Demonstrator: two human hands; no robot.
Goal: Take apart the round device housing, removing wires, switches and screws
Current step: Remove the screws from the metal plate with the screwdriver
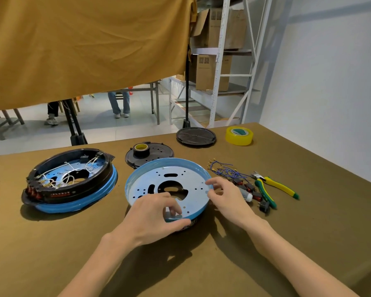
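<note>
A blue round housing shell (169, 185) is held near the middle of the desk (287, 232), tilted so that its open side faces the camera. Inside it only a pale metal plate is seen, pierced by many small holes and a large irregular cut-out; no wires are seen in it. Its near rim is gripped by the left hand (152, 219), the thumb lying over the outer edge and the curled fingers reaching inside onto the plate. Its right rim is pinched by the right hand (225, 196) between thumb and fingertips. A dark part is glimpsed beneath the shell's near edge, but what it is cannot be told.

Toward the left edge of the desk a second round housing (70, 181) is placed, a black ring seated on a blue base; white wires, metal terminals and a row of red switches at its near-left rim are contained in it.

Behind the held shell a black perforated disc (150, 156) is laid, with a roll of black tape (141, 149) standing on it. Farther back, near the far edge, a black round cover (196, 137) and a yellow tape roll (239, 136) are set.

Just right of the right hand, loose blue wires (227, 170), small black and red switches (251, 189) and yellow-green pliers (274, 185) are gathered.
</note>
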